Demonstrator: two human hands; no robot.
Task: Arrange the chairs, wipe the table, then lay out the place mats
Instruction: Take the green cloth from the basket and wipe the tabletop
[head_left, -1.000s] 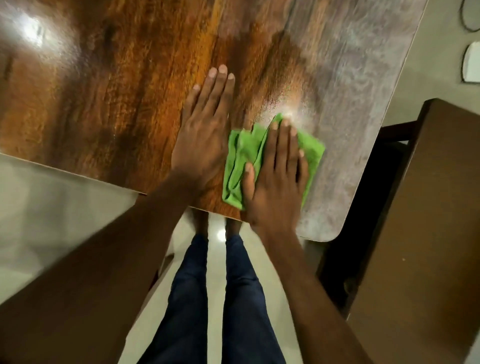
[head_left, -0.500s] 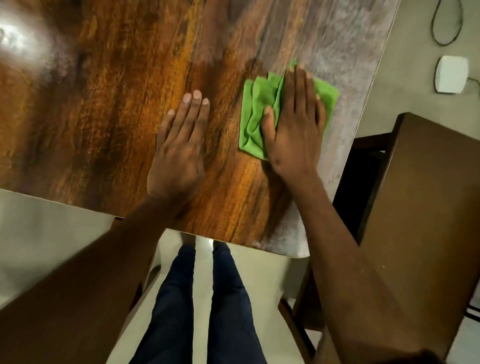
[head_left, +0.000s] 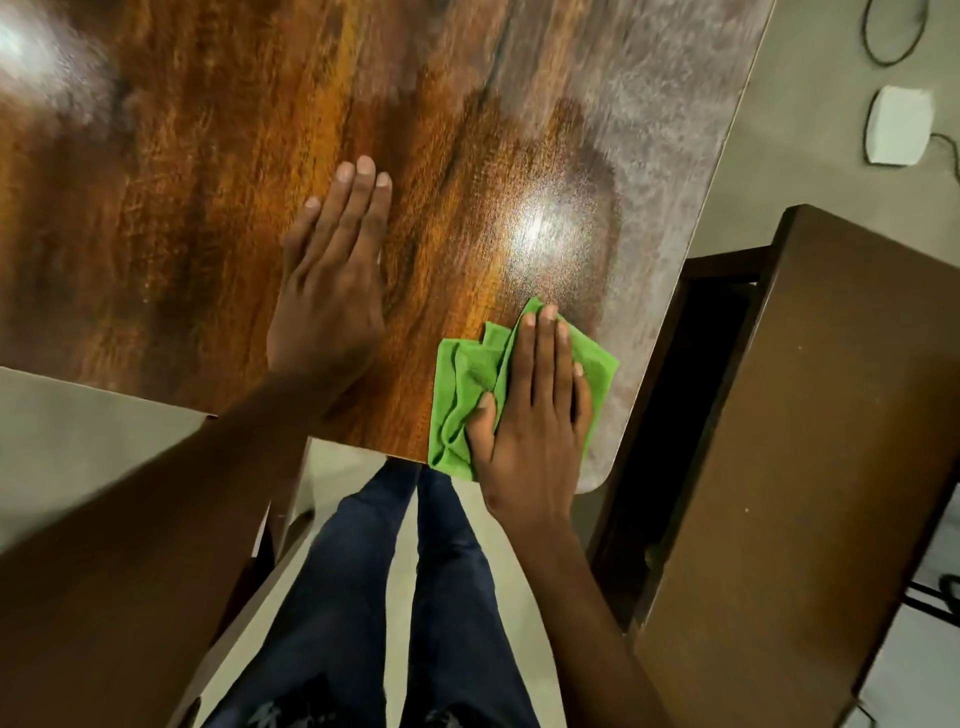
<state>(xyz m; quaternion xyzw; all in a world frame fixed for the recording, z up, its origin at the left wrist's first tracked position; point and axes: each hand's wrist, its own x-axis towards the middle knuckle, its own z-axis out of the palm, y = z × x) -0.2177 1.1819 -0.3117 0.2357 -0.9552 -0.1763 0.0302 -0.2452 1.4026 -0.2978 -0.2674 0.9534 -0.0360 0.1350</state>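
A glossy brown wooden table (head_left: 208, 182) fills the upper left of the view, with a dusty grey band along its right edge. A crumpled green cloth (head_left: 462, 395) lies at the table's near right corner, partly over the front edge. My right hand (head_left: 535, 415) presses flat on the cloth with straight fingers. My left hand (head_left: 332, 280) rests flat on the bare wood to the left of the cloth, fingers together. A dark brown chair (head_left: 810, 441) stands close to the table's right side.
Another chair's frame (head_left: 270, 535) shows under the table's front edge by my legs. On the floor at the upper right lie a white box (head_left: 898, 124) and a black cable (head_left: 893, 36). A lamp glare sits on the tabletop.
My right hand has dragged the green cloth back from farther up the table to the near right corner. My left hand stays flat on the wood.
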